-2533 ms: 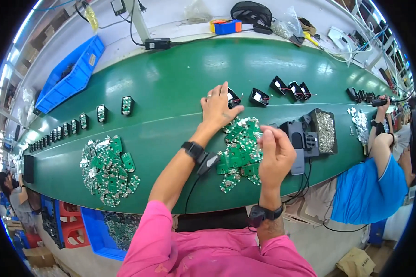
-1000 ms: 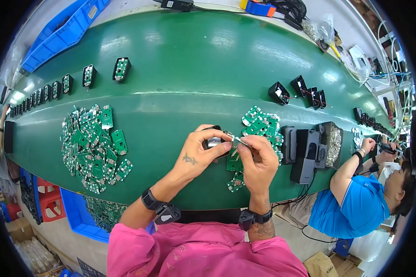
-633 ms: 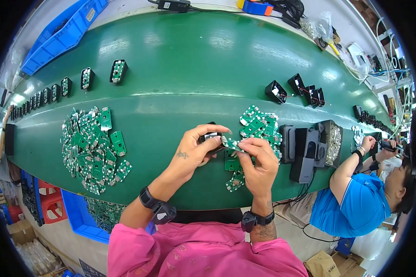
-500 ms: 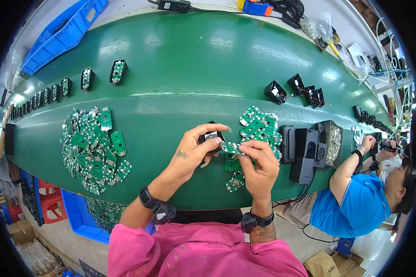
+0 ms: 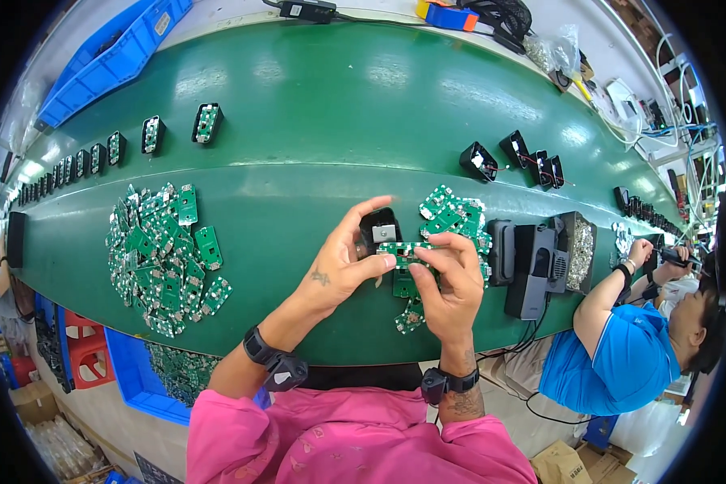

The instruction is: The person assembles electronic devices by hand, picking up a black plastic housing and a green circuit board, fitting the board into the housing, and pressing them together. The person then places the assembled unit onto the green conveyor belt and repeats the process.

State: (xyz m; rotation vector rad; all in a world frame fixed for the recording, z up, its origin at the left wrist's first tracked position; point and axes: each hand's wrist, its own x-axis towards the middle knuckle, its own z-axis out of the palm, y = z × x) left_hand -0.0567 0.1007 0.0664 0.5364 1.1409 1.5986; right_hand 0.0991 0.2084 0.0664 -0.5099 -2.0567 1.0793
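My left hand [image 5: 340, 260] is wrapped round a small black plastic housing [image 5: 378, 219] that has a silvery part inside. Its thumb presses on the left end of a green circuit board [image 5: 407, 249], which lies across the housing's near end. My right hand [image 5: 450, 278] has its fingers on the right part of that board, which faces up. Close behind the right hand lies a loose heap of similar circuit boards [image 5: 453, 216]. A larger pile of green boards [image 5: 157, 258] rests on the table to the left of my left hand.
Black housings with boards [image 5: 206, 124] line the back left of the green table [image 5: 298, 97]. Several wired housings [image 5: 481, 161] stand back right. Beside my right hand are a black device [image 5: 529, 270] and a bin of small metal parts [image 5: 581, 254]. A co-worker [image 5: 621, 355] sits at right.
The circuit board has turned from a tilted position to lie nearly level, face up, at the housing's near end. My left thumb has moved onto it, and more of the housing's inside shows.
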